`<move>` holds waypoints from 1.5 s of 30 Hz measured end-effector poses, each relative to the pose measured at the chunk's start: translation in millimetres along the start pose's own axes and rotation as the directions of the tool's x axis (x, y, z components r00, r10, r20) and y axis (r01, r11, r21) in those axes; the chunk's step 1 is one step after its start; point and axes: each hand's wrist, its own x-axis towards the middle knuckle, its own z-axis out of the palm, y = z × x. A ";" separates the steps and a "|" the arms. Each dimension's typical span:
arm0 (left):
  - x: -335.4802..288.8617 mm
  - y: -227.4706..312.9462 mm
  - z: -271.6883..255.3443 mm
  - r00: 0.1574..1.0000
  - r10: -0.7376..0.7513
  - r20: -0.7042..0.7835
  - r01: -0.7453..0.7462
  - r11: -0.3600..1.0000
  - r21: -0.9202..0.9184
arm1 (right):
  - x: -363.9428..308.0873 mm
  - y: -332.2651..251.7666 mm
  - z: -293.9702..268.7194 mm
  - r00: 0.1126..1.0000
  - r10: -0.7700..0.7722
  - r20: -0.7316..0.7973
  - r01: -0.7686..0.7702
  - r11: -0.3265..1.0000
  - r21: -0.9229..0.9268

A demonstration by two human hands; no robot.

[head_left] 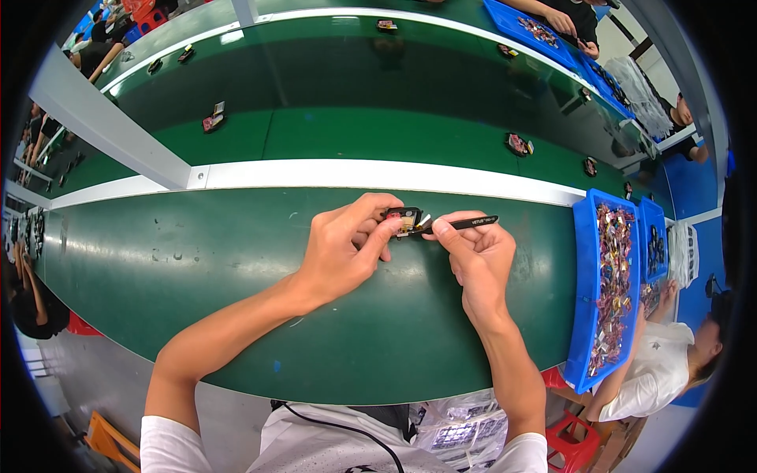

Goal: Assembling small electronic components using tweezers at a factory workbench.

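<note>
Head view: above the green belt (236, 315), the left hand (343, 248) pinches a small black part (404, 218) steady while the right hand (477, 256) grips black tweezers (461, 224), tips touching it for fine work

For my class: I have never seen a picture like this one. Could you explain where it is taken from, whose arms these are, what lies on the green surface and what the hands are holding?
There is no machine here, only a person at work. The single picture comes from a wide camera worn on that person's head, looking down, which is why straight edges bend near the rim. The two bare forearms entering from below are the wearer's own.

The left hand pinches a small black part. The right hand holds black tweezers whose tips meet that part.

Beneath is a green work surface, with a white rail behind it and a second green surface beyond, carrying a few small scattered parts. To the right stands a blue tray full of small shiny pieces. Other people sit nearby.
</note>
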 end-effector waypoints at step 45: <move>7.0 -3.1 -17.0 0.960 -0.216 0.180 0.269 0.891 -0.365 | -2.7 22.1 6.5 0.807 -0.588 0.056 0.582 0.776 -0.241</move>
